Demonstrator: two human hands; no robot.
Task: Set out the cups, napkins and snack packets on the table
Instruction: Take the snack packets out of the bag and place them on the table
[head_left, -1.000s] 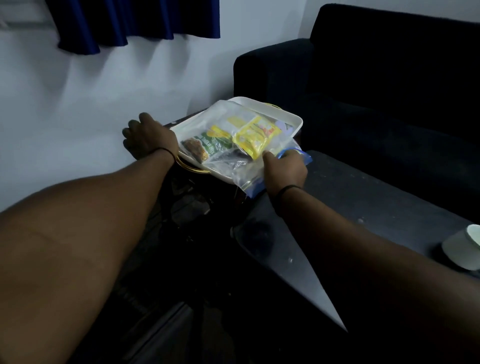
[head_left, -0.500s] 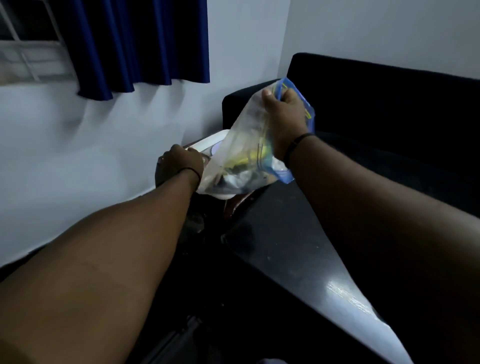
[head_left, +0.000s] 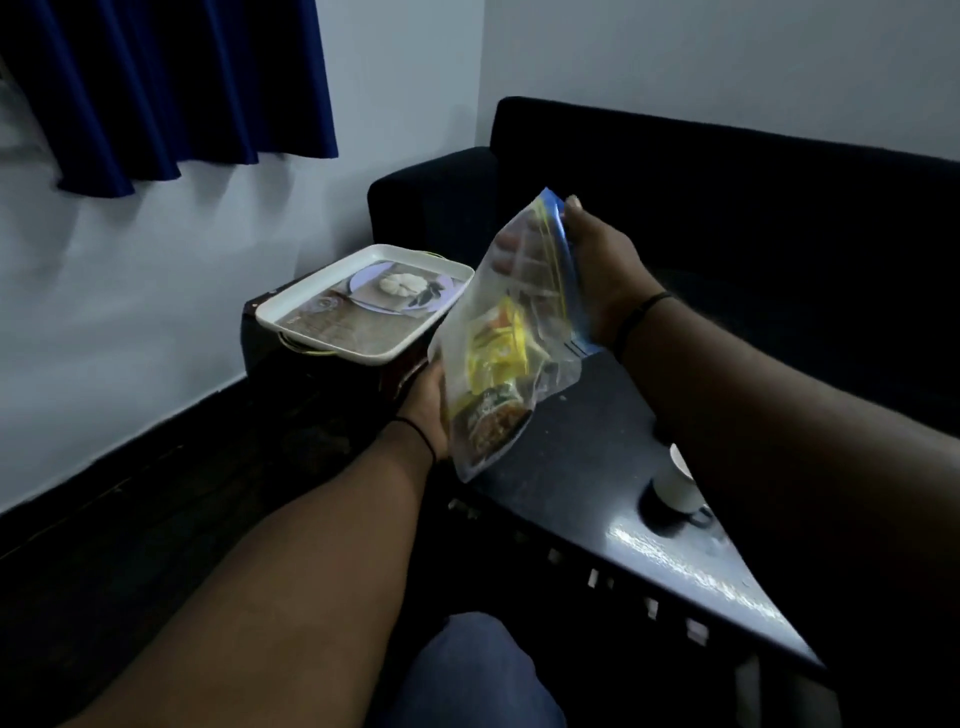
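Observation:
A clear zip bag (head_left: 511, 291) with a blue top strip hangs in the air over the near end of the dark table (head_left: 597, 478). Inside it lie yellow snack packets (head_left: 498, 348) and a green-brown packet (head_left: 493, 423). My right hand (head_left: 597, 270) pinches the bag's top edge. My left hand (head_left: 428, 410) holds the bag's lower left side from beneath. A white cup (head_left: 678, 486) stands on the table, partly hidden behind my right forearm. No napkins are visible.
A white tray (head_left: 311, 306) with a printed picture sits bare on a low stand by the wall. A dark sofa (head_left: 753, 208) runs behind the table. Blue curtain (head_left: 171, 88) hangs at top left. My knee (head_left: 467, 670) shows at the bottom.
The bag was lifted off the tray by my right hand and carried over the table. My left hand left the tray's edge and now holds the bag's lower side.

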